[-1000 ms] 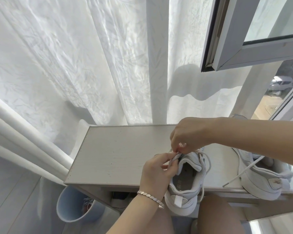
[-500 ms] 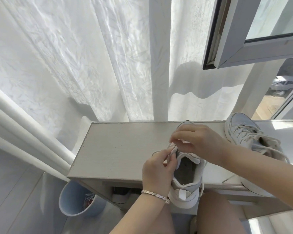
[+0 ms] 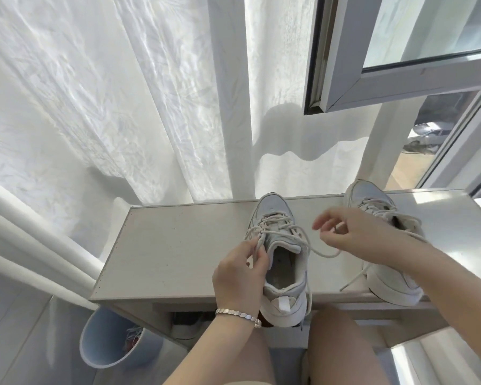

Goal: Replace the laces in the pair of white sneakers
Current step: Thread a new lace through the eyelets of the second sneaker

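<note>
Two sneakers stand on the bench (image 3: 178,245). The near sneaker (image 3: 285,262) is at centre frame with its heel toward the person, and the other sneaker (image 3: 383,207) is at the right, partly behind the forearm. The left hand (image 3: 240,273) grips the near sneaker's collar on its left side, fingers curled round the edge by the top eyelet. The right hand (image 3: 345,234) hangs just right of the shoe, fingers loosely bent. A loop of lace (image 3: 317,250) runs from the upper eyelets to beneath it, but I cannot tell whether the fingers pinch it.

Both shoes are still laced, so this looks like an early step: drawing the old lace out of the first shoe. The next move likely calls for a firm pinch on the loose end and a pull clear of the eyelet while the left hand steadies the shoe.

Half a second earlier the right hand was over the tongue, close beside the left hand. It has since swung right, the lace has been drawn out, and the shoe's laced front is uncovered.
</note>
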Tool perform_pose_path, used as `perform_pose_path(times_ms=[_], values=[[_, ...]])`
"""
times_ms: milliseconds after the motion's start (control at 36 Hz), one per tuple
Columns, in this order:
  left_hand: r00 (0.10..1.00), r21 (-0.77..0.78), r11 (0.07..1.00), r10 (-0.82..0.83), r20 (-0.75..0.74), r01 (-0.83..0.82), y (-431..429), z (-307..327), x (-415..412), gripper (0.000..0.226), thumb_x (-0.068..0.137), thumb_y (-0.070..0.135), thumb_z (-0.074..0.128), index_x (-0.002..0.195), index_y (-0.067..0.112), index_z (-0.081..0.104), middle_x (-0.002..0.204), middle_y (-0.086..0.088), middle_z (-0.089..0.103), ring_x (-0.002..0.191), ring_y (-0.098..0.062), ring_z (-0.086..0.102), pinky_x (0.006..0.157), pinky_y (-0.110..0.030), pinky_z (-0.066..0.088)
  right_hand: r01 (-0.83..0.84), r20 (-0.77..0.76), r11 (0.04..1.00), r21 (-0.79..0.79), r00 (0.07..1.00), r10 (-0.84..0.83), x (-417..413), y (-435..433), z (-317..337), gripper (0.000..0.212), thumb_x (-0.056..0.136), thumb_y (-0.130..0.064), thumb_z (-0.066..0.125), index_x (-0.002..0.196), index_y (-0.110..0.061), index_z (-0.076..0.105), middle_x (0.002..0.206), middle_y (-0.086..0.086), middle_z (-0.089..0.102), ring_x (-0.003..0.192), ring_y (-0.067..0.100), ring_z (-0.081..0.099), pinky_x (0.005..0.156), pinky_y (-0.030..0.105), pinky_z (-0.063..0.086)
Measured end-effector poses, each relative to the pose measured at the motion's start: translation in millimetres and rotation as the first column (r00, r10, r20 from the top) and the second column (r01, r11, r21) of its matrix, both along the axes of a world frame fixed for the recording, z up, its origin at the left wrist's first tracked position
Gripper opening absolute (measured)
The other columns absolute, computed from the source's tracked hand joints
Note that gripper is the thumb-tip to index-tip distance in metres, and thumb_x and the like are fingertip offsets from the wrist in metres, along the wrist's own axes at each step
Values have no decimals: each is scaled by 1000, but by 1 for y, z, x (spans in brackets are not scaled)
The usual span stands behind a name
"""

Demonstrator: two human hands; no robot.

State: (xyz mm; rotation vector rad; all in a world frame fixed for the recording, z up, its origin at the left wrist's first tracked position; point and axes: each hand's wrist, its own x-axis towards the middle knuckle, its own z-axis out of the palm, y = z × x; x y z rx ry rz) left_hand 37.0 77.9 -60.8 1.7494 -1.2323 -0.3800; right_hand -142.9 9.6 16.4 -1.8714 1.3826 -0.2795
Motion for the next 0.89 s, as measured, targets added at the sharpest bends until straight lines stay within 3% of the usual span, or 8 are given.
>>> perform_pose_path(times_ms=[139,222,333,472,611,667,750,889], values=[[1000,45,999,-21,-5,21,-1,5,-2,27,78,32,53,91,21,74,83,8,73,80,-13,68,70,-34,53,-205,-292,953,-222,947,136,48,-1,4,32,93,-45,47,118,-27,55,120,-2,47,122,18,35,101,36,30],[999,44,999,-31,8,31,1,7,-2,33,78,37,49,91,20,74,81,7,72,81,-14,68,69,-34,53,-296,-522,937,-187,838,161,72,-10,-1,32,96,-43,38,94,-18,57,106,5,50,118,27,38,92,37,31],[999,19,999,-26,41,25,2,8,-2,52,72,52,35,88,22,74,78,6,72,75,-15,68,64,-30,51,-384,-512,917,-105,811,281,78,-19,-15,35,100,-33,30,68,-22,36,92,2,41,114,30,39,101,39,31],[997,17,999,26,77,-27,2,6,-3,38,78,46,44,87,24,74,73,7,71,72,-14,68,60,-27,50,-238,119,964,-119,960,252,56,2,4,24,98,-26,42,85,-16,60,99,-1,48,96,7,44,86,14,32],[999,71,997,33,28,-35,0,6,-4,16,86,24,63,97,22,74,84,6,73,82,-12,68,70,-29,51,-233,709,966,-109,663,240,22,24,41,33,82,-57,56,75,-27,67,87,-2,68,89,37,58,83,40,39],[999,70,997,39,18,-40,0,5,-5,15,86,24,63,96,22,74,84,6,73,82,-13,68,71,-32,52,-368,790,926,-87,541,289,16,35,46,30,84,-51,56,71,-25,63,75,-5,65,80,24,62,87,42,45],[999,75,996,37,11,-37,0,5,-5,14,86,27,63,93,21,74,85,5,73,84,-12,68,72,-32,51,-492,692,869,55,646,322,13,48,43,33,89,-44,55,71,-17,61,70,-8,61,75,10,58,85,28,44],[1000,110,994,-10,19,8,2,11,-3,10,87,26,61,92,25,70,88,10,71,91,-3,65,76,-26,46,-519,25,837,173,852,523,16,60,35,28,94,-44,47,71,-30,57,77,-17,65,76,-6,57,78,14,44]])
